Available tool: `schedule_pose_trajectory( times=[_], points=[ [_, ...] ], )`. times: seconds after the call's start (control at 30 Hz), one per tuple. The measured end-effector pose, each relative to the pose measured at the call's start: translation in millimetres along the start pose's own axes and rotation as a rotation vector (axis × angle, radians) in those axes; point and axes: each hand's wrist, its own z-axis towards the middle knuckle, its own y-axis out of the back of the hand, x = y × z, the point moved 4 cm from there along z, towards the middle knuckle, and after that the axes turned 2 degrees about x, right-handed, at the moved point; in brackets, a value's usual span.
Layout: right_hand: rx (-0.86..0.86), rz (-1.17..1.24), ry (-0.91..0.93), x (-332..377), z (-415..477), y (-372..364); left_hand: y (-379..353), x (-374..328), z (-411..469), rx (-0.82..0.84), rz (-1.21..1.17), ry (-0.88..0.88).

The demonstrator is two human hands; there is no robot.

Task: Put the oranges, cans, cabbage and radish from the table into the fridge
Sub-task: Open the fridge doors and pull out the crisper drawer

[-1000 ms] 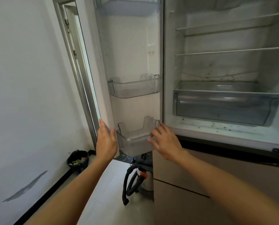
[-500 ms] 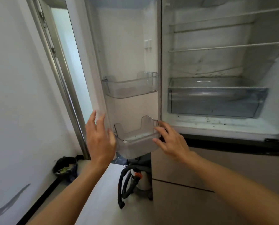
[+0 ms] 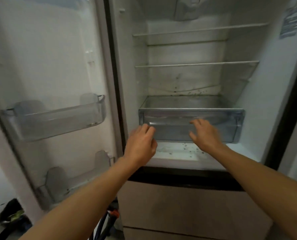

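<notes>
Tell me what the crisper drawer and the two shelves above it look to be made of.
Crisper drawer: clear, glossy plastic, probably; the fridge floor shows through its front. Upper shelf and lower shelf: transparent panes, glass or plastic, with pale front trim; the back wall shows through.

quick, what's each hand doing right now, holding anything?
Left hand: open, empty, fingers loosely curled at the clear drawer front.
Right hand: open, empty, fingers spread at the same drawer.

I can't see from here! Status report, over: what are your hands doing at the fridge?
Left hand and right hand both empty, open, at the crisper drawer front. Fridge shelves bare, no food in view. Nothing blocking the drawer.
</notes>
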Motion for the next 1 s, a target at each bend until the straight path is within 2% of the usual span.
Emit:
schedule_pose_trajectory(
  times=[0.23,0.4,0.5,0.7,1.0],
  points=[
    [-0.051,-0.168,0.027,-90,88,-17,-110,1,123,0.167,0.149,0.135],
    [-0.067,-0.204,-0.007,-121,119,-39,-155,22,169,0.207,0.264,0.201],
    [-0.133,-0.182,0.020,-123,119,-43,-169,27,177,0.144,0.264,0.202],
    [-0.152,-0.178,0.094,-120,105,-36,-159,26,171,0.171,0.262,0.190],
    [-0.109,-0.256,0.007,-88,40,8,-99,5,119,0.206,0.285,0.126]
  ],
)
